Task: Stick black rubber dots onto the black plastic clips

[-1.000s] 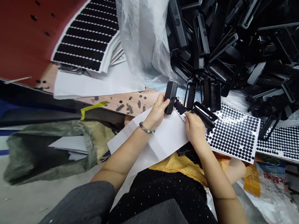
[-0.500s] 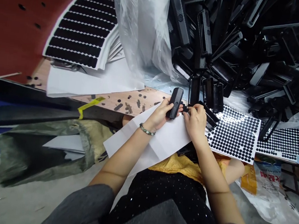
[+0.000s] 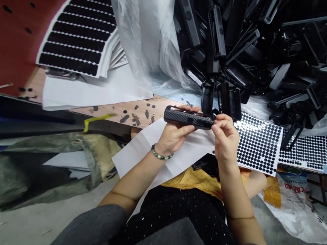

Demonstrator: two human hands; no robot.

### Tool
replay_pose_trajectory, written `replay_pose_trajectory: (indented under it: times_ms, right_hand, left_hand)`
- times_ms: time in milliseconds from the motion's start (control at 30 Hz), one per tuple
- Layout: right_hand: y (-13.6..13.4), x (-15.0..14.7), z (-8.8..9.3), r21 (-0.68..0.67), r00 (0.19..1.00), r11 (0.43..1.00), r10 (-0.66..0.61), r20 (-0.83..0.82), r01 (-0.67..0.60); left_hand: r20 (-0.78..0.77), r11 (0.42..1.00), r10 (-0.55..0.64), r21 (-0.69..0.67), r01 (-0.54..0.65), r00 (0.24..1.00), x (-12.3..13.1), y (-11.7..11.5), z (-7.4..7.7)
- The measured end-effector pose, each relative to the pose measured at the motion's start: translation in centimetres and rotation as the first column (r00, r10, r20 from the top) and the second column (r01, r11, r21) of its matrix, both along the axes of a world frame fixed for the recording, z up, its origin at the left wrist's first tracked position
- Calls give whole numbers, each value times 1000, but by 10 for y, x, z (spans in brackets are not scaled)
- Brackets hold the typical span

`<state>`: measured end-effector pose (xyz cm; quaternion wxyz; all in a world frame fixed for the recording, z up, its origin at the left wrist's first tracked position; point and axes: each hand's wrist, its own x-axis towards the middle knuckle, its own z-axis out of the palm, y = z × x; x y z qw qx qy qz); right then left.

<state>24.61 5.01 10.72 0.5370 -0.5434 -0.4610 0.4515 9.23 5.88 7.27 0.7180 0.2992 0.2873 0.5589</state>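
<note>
The left hand [image 3: 173, 136] grips a black plastic case [image 3: 186, 118] near the white paper [image 3: 138, 152]; the case hides some fingers. Right-hand fingertips [image 3: 218, 128] touch its end; I can't tell if they pinch anything. Before, it pointed up; now it's sideways.

A pale wood-grain worktop [image 3: 119, 113], speckled with dark spots, stretches leftward to a red surface [image 3: 14, 42] with black marks at far left. Smooth grey floor [image 3: 25, 223] shows near left and near right, evenly lit.
</note>
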Motion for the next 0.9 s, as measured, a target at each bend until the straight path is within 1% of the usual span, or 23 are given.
replay_pose_trajectory:
  times_ms: [100, 233, 367, 567, 667, 733, 833, 900]
  right_hand:
    - [-3, 0, 5, 36, 1000, 999, 11, 5, -11]
    - [-5, 6, 3, 78, 996, 996, 40, 73, -46]
    - [-7, 9, 2, 96, 993, 995, 26, 117, -37]
    - [-7, 6, 7, 85, 982, 996, -6, 188, -10]
    - [-9, 3, 8, 121, 974, 992, -51, 221, 24]
    - [-11, 1, 10, 182, 958, 982, -105, 265, 58]
    - [-15, -2, 11, 297, 902, 951, -202, 381, 87]
    - [-18, -2, 11, 339, 857, 936, -248, 451, 93]
  left_hand:
    - [-19, 999, -10, 35, 11, 1000, 4, -3, 1]
    - [-29, 996, 8, 84, -5, 1000, 7, -4, 3]
    - [-63, 990, 38, 134, -29, 997, 10, -5, 6]
    - [-105, 983, 78, 172, -59, 991, 11, -6, 7]
    - [-87, 978, 90, 195, -71, 992, 13, -8, 9]
    - [-60, 975, 101, 203, -86, 993, 15, -10, 11]
    - [-38, 972, 135, 198, -125, 990, 20, -14, 12]
    - [-37, 973, 157, 178, -148, 987, 24, -16, 11]
